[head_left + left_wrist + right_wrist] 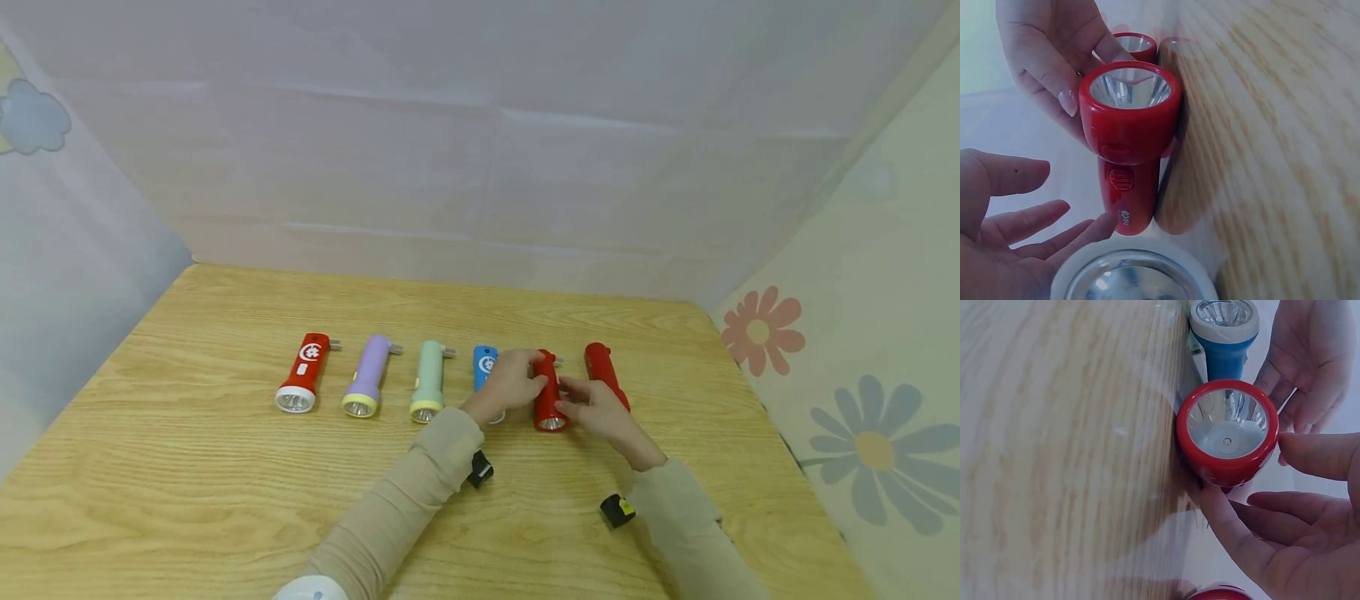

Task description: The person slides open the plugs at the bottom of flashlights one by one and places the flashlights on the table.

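A plain red flashlight (549, 392) lies on the wooden table between both hands, its lens toward me. My right hand (606, 413) holds its head; in the right wrist view the thumb is at one side of the red rim (1189, 447) and the forefinger lies against the other. My left hand (508, 385) is at the tail end, with loosely spread fingers (1029, 225) and one fingertip touching or very near the body. Partly hidden behind the left hand is a blue flashlight (483, 365) with a white head. Another red flashlight (604, 373) lies right of the right hand.
Left along the row lie a mint-green flashlight (430, 375), a purple one (371, 371) and a red one with a white head (305, 371). Metal plug prongs stick out from several. A white sheet (450, 167) hangs behind the table (225, 492).
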`<state>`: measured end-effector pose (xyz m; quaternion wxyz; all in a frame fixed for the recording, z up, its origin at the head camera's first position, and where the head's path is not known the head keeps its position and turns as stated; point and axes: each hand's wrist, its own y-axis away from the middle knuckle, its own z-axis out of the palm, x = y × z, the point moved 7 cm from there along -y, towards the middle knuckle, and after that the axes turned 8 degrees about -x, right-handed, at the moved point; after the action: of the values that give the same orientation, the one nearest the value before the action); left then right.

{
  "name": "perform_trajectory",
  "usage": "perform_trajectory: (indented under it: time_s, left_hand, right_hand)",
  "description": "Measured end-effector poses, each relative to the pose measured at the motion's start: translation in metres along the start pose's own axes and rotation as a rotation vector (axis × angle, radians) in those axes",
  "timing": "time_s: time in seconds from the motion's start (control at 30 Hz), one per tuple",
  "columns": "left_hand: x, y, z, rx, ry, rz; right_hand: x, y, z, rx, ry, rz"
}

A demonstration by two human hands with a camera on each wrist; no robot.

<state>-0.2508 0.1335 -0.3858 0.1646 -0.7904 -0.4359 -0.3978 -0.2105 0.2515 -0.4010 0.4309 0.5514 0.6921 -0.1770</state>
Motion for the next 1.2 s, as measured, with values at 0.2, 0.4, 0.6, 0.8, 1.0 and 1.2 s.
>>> perform_trajectory:
  time_s: [0.2,0.4,0.6,0.8,1.0,1.2]
  left_hand:
    - [0.005,-0.001,-0.002,0.012,0.058,0.033]
    - [0.01,-0.001,0.0,0.023,0.139,0.033]
    - [0.014,-0.005,0.0,0.062,0.172,0.027]
    - [0.022,-0.012,0.002,0.074,0.198,0.034]
    - [0.028,-0.025,0.011,0.033,0.261,0.007]
    - [0.03,-0.04,0.02,-0.014,0.278,-0.05]
  right_hand:
    - [-0.003,0.006,-0.007,0.047,0.012,-0.048]
    - [-0.003,0.017,-0.015,0.078,-0.046,-0.044]
    - [-0.002,0.027,-0.025,0.132,-0.027,-0.043]
    - [0.0,0.038,-0.039,0.191,-0.029,-0.027]
    - [0.001,0.046,-0.053,0.241,0.043,0.001]
    - [0.007,0.048,-0.062,0.253,0.088,0.021]
